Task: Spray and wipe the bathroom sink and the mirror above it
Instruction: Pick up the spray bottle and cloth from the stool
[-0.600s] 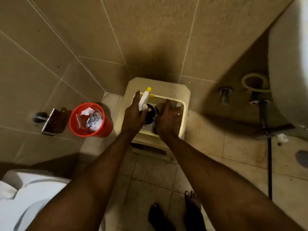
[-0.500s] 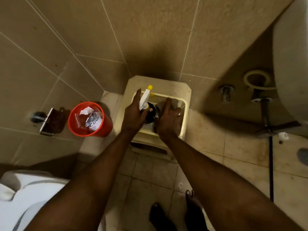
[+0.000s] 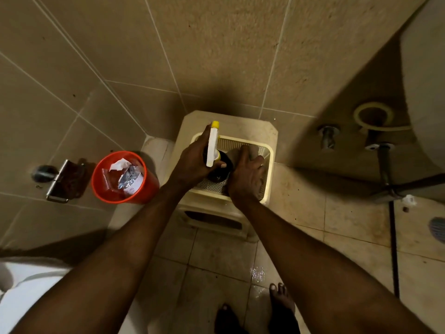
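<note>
The sink (image 3: 428, 80) hangs at your two o'clock, well apart from the cream stool (image 3: 231, 131) at twelve, which carries a perforated basket (image 3: 269, 165). Your left hand (image 3: 192, 165) has its grip curled round the spray bottle (image 3: 213, 145) over the basket; your right hand (image 3: 248, 179) grips a grey cloth (image 3: 251, 150) inside it.

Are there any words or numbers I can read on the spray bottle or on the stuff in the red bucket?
None can be read.
White and yellow spray bottle: no lettering shows on it.
Silver foil packet in the round red plastic bucket: some print near its lower edge, too small and blurred to read.
Cream perforated plastic basket: no text.
</note>
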